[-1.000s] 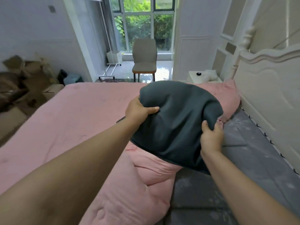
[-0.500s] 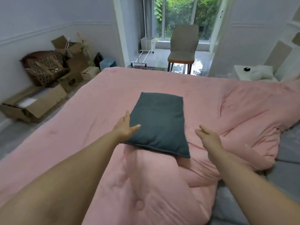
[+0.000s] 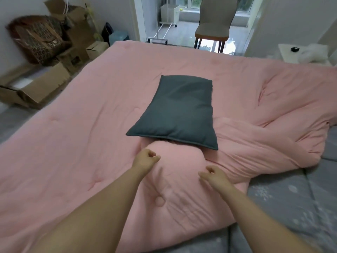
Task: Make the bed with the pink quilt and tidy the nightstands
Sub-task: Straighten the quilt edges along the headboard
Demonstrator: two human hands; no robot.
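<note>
My bedroom, with daylight ahead.
Cardboard boxes [image 3: 38, 88] and a patterned bag [image 3: 36, 39] crowd the white wall on my left; a grey chair [image 3: 213, 21] stands in the bright doorway, beside a white rolling rack [image 3: 164, 31].

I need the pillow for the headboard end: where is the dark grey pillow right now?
The dark grey pillow lies mid-bed on the pink quilt, just beyond both empty hands, its near edge propped on a quilt bulge.

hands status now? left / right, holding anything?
Left hand: fingers loosely curled, holding nothing, over the pink quilt.
Right hand: fingers loosely curled, holding nothing. The dark pillow lies free on the quilt.
</note>
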